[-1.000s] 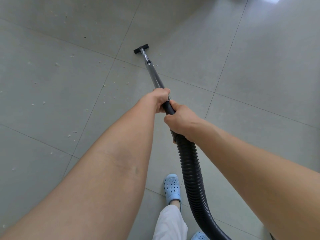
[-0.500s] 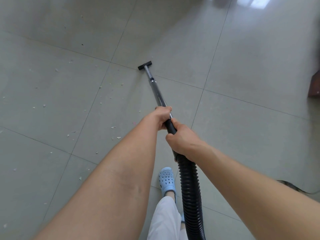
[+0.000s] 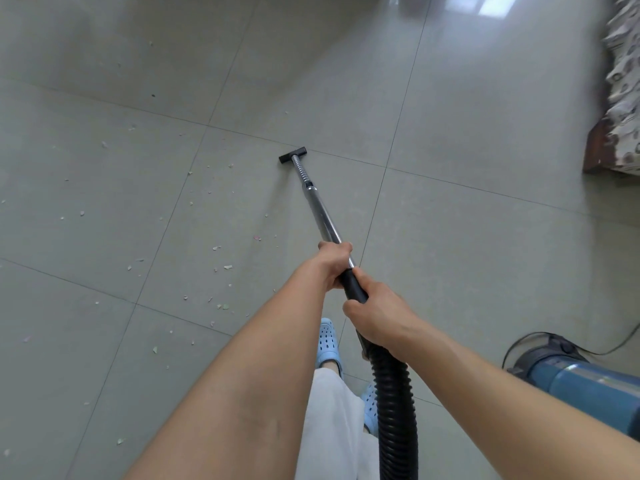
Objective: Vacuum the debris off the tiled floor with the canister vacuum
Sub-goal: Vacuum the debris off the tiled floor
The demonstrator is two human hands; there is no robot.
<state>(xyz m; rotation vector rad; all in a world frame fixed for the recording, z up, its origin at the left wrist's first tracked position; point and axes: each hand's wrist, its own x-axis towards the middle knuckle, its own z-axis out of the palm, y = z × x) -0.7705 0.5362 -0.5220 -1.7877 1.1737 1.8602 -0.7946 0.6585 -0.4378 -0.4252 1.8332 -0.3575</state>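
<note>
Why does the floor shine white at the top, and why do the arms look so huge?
Head view: the white patch is glare, likely a window reflected in glossy tile; the wide-angle lens swells the near forearms and bends the grout lines; the patterned cloth at the right edge is smeared with blur; the nozzle stays sharp.

I am watching through one wide-angle head camera, looking forward and steeply down from standing height at the grey tiled floor (image 3: 467,237). It is sitting close behind both forearms, with the floor's far edges bending outward.
</note>
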